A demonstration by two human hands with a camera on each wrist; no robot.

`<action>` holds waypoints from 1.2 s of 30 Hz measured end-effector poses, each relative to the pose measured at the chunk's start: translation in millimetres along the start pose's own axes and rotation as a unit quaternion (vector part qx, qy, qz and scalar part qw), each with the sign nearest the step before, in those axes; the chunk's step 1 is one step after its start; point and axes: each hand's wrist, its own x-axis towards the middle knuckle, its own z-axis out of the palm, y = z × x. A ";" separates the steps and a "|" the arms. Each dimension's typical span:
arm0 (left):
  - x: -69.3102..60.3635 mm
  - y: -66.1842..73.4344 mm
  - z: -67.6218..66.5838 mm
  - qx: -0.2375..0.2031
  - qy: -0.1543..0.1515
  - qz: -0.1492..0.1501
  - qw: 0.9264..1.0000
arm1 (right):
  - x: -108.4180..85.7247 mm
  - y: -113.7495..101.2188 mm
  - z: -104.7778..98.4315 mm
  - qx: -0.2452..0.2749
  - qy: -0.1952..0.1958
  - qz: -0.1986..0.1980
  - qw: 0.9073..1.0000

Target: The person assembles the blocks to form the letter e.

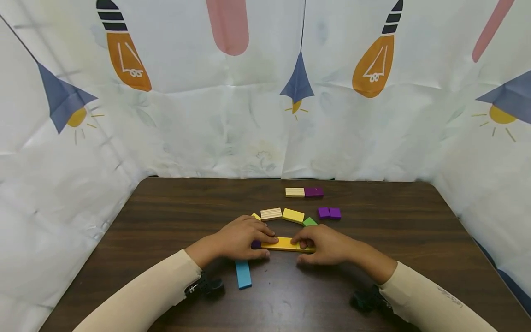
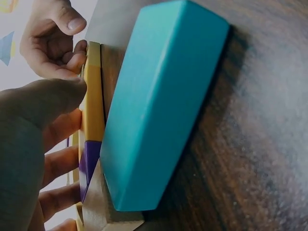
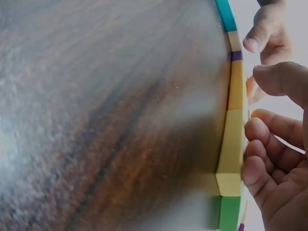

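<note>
Well, from my distant seat the lamp-patterned cloth (image 1: 232, 124) fills the back and sides, and the dark bench (image 1: 186, 198) spreads in front. Two pale sleeves (image 1: 141, 286) reach in over it. I see the left hand (image 1: 244, 237) spread fairly wide, fingers and thumb about the orange block (image 1: 286, 244) and the purple block (image 2: 89, 161) touching its left end. The right hand (image 1: 332, 246) is narrower: fingers loosely bent, tips on the yellow block (image 3: 232, 144), thumb held apart. That yellow piece joins the orange one's right end, low on the middle of the bench. The blue block (image 1: 244, 276) slants toward me by the left hand, near a wood block (image 2: 103, 207). Just behind the row I find an arc, including a pale plank (image 1: 271, 214), a yellow brick (image 1: 293, 216) and a green block (image 1: 309, 222). Farther right, two purple squares (image 1: 323, 213) sit side by side.
</note>
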 end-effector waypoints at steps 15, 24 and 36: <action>2.9 -0.7 -2.2 0.001 -0.010 -0.007 1.000 | -1.4 14.0 -47.0 -0.027 0.104 0.057 0.993; 3.0 -0.5 -2.7 0.003 -0.014 -0.009 1.000 | 15.0 43.2 -75.9 -0.076 0.133 0.129 0.980; 3.2 0.3 -3.8 0.006 -0.013 -0.008 1.000 | 30.6 70.8 -86.8 -0.076 0.120 0.170 0.975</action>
